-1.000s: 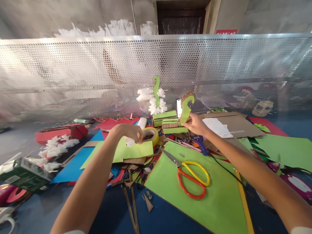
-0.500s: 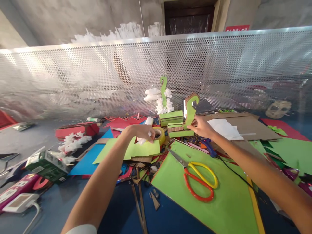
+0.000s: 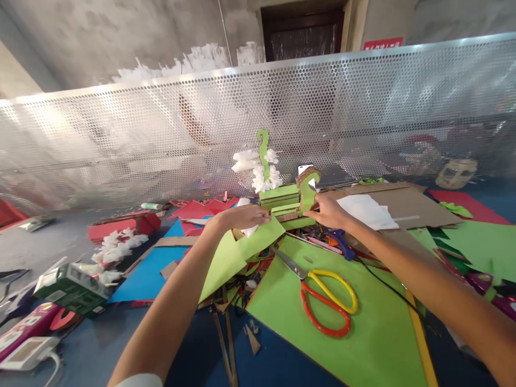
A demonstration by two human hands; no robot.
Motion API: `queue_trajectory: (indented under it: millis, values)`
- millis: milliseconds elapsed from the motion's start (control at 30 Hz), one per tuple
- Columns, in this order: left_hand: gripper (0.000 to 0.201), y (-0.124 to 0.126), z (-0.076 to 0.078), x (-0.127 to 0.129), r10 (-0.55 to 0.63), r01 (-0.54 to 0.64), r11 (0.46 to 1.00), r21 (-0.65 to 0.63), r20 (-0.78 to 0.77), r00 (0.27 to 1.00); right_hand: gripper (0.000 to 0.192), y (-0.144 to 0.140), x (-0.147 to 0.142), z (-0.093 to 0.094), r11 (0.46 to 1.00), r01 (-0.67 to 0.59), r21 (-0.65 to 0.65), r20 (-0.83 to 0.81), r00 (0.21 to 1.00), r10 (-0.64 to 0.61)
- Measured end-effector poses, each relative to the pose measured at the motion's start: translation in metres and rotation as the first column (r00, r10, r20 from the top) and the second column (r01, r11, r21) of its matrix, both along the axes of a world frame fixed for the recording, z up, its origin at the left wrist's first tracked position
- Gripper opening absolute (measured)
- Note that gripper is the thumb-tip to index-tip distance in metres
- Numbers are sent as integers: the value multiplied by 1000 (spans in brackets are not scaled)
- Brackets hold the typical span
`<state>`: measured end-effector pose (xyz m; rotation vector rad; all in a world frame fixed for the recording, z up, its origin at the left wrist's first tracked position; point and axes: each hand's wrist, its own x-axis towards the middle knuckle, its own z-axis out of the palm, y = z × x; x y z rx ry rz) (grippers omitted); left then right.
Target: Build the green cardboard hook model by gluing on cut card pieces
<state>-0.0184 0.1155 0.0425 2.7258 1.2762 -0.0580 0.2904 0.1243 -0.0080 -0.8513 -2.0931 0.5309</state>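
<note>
From the head camera, the right hand [image 3: 331, 210] pinches the green hook-shaped cardboard piece [image 3: 308, 189], holding it upright against the stepped green cardboard base [image 3: 282, 200] at the far middle of the table. The left hand [image 3: 245, 216] closes on a folded light-green paper sheet [image 3: 237, 252], lifting its corner just left of the base. A second green hook with white paper tufts [image 3: 262, 166] stands behind the base. Red-and-yellow scissors [image 3: 326, 298] lie on a large green sheet [image 3: 363, 333] near the person's right forearm. A perforated metal screen [image 3: 121, 140] backs the table.
</note>
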Motion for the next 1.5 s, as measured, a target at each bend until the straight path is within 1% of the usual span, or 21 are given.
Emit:
queue_trajectory:
  millis: [100, 167, 233, 400, 467, 600, 700, 833, 900, 933, 1000, 1033, 1100, 1133, 1167, 1200, 1267, 1400, 1500]
  values:
    - [40, 6, 3, 18, -79, 82, 996, 38, -63, 995, 21, 3, 2, -3, 1000, 12, 1, -3, 1000, -12]
    - [41, 12, 3, 28, -81, 91, 990, 110, -90, 993, 19, 3, 2, -3, 1000, 22, -7, 1, 1000, -22]
    - [40, 19, 0, 35, -97, 115, 982, 150, -126, 987, 17, 3, 3, -3, 1000, 25, -14, 6, 1000, -25]
    - [39, 32, -9, 43, -94, 131, 973, 191, -191, 977, 14, 2, 2, -1, 999, 47, -5, 30, 998, -46]
    - [40, 34, -10, 45, -99, 144, 964, 222, -201, 975, 15, 2, 1, -1, 998, 56, -8, 33, 998, -55]
    - [36, 34, -11, 49, -142, 201, 945, 259, -227, 963, 15, 1, 2, -1, 999, 50, -8, 38, 998, -50]
    - [38, 33, -15, 48, -193, 264, 898, 352, -224, 955, 14, 0, 3, -1, 999, 33, -21, 49, 998, -32]
    - [35, 29, -28, 40, -260, 370, 790, 489, -281, 924, 21, 1, 3, -1, 999, 16, -38, 27, 1000, -15]
    - [35, 21, -35, 35, -265, 394, 751, 530, -306, 915, 23, 2, 4, -1, 999, 8, -44, 19, 1000, -7]
    - [36, 15, -39, 34, -256, 389, 740, 548, -305, 917, 23, 3, 4, -1, 999, 4, -47, 18, 1000, -3]
    - [40, 0, -47, 33, -216, 343, 741, 577, -278, 936, 24, 4, 4, -2, 999, -1, -50, 17, 1000, 2]
    - [46, -9, -51, 35, -196, 310, 751, 583, -252, 948, 25, 5, 4, -3, 999, -4, -51, 14, 1000, 4]
    - [67, -27, -58, 40, -119, 222, 768, 601, -207, 971, 29, 5, 3, -5, 999, -2, -50, 5, 1000, 3]
    - [73, -35, -61, 43, -78, 188, 776, 602, -204, 976, 30, 4, 3, -5, 999, 3, -50, 3, 1000, -3]
    - [73, -41, -64, 46, -42, 162, 785, 598, -210, 977, 30, 4, 2, -5, 999, 13, -49, 5, 1000, -13]
    - [69, -46, -66, 49, -8, 139, 790, 598, -217, 976, 30, 3, 2, -4, 999, 25, -48, 12, 1000, -25]
    - [63, -52, -68, 53, 26, 127, 793, 595, -243, 970, 27, 1, 1, -2, 998, 51, -42, 35, 998, -49]
    - [73, -53, -66, 54, 44, 150, 791, 594, -299, 953, 23, 1, 2, 0, 998, 53, -36, 49, 997, -52]
    - [74, -51, -64, 48, 77, 151, 772, 617, -328, 942, 24, 4, 4, -1, 998, 37, -43, 33, 999, -36]
